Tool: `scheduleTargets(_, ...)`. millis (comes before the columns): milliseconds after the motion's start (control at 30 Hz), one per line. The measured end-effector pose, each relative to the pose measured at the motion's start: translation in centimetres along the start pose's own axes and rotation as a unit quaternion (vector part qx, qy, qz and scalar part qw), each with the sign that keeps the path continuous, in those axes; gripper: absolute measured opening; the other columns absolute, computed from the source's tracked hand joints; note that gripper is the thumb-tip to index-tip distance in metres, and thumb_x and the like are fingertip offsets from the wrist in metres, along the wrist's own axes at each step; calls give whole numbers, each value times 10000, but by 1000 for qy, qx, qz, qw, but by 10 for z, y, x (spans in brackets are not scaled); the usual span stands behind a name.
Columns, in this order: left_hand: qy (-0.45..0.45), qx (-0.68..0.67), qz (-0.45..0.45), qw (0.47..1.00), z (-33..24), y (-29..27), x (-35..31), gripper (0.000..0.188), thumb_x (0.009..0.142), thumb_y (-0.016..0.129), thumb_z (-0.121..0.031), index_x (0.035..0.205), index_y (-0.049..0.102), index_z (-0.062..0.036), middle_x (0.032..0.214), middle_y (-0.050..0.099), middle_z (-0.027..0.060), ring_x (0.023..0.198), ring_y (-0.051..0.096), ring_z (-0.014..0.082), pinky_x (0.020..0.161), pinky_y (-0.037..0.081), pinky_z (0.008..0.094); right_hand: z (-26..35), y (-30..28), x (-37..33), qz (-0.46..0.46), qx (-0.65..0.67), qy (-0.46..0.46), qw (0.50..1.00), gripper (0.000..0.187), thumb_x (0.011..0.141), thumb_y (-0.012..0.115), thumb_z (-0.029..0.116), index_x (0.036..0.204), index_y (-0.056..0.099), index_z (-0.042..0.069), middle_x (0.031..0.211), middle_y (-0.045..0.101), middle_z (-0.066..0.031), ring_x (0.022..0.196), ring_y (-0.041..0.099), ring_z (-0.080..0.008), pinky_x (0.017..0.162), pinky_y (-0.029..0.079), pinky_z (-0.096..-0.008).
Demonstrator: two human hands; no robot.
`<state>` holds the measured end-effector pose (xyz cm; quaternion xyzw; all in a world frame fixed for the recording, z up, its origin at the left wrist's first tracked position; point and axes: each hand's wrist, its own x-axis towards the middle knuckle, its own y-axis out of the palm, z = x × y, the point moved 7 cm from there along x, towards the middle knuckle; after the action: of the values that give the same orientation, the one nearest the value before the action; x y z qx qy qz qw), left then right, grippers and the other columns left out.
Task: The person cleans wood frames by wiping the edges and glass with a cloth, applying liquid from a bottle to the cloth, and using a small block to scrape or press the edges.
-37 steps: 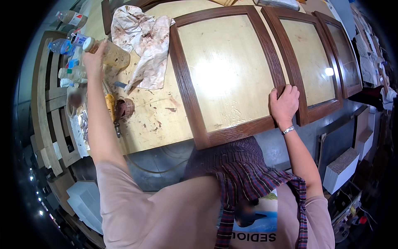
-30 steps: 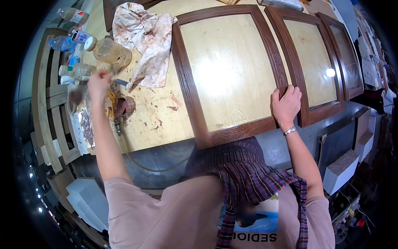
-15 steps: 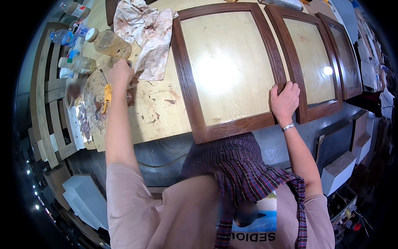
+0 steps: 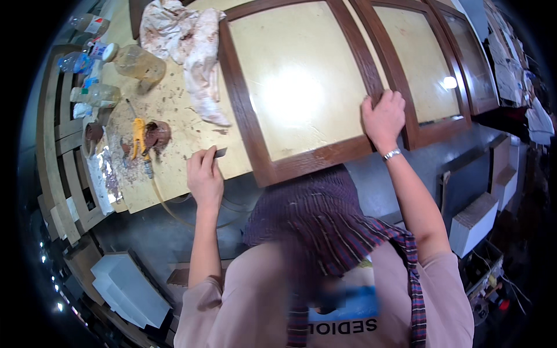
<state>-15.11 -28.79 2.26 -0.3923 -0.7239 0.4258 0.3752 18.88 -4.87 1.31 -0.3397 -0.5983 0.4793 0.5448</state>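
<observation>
My left hand [image 4: 205,177] is over the table's front edge, left of the nearest brown wooden-framed glass door [image 4: 318,162]. Pinched in its fingers is a small dark flat blade [image 4: 220,152]. My right hand [image 4: 384,123] grips the right side of that same door, low down near the corner, its fingers curled over the wood. The door lies flat, with a bright lamp reflection in its glass [image 4: 299,58]. A stained white rag [image 4: 200,75] lies against the door's left side. Further left sit a yellow-handled air blow gun [image 4: 139,138] and a brown-crusted cup [image 4: 158,134].
Two more framed doors [image 4: 413,58] [image 4: 464,52] lie to the right. Several plastic bottles [image 4: 96,95] and a cloudy jar [image 4: 138,62] stand or lie at the far left beside a wooden pallet [image 4: 61,124]. A hose [image 4: 159,197] hangs off the table's front edge.
My left hand has come from beside the jar toward me and to the right, and the blade now shows in it. My right hand stays on the door as the whole view shifts slightly.
</observation>
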Motion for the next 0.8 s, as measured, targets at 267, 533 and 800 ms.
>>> scheduleTargets(267, 53, -42, 24, 997, -5, -3, -47, 428, 754, 739, 7, 1171, 684, -72, 1011, 585, 95, 919, 566, 262, 792, 489, 352, -3, 3, -2, 8, 23, -5, 1000, 361, 811, 644, 322, 907, 531, -7, 929, 516, -171, 909, 529, -342, 732, 481, -447)
scheduleTargets(533, 167, 14, -36, 985, -12, -27, -38, 276, 755, 726, -8, 1020, 708, -82, 911, 628, 59, 880, 581, 251, 758, 463, 346, -6, 7, -6, 29, 51, 9, 998, 362, 817, 650, 319, 922, 530, -6, 959, 511, -178, 930, 515, -348, 772, 462, -449)
scheduleTargets(800, 226, -246, 128, 934, -152, 48, 78, 118, 868, 630, -31, 971, 685, -48, 836, 620, 94, 717, 627, 203, 610, 506, 306, -4, 6, -7, 39, 42, 63, 996, 375, 820, 649, 319, 973, 549, -8, 990, 511, -174, 971, 501, -338, 844, 423, -453)
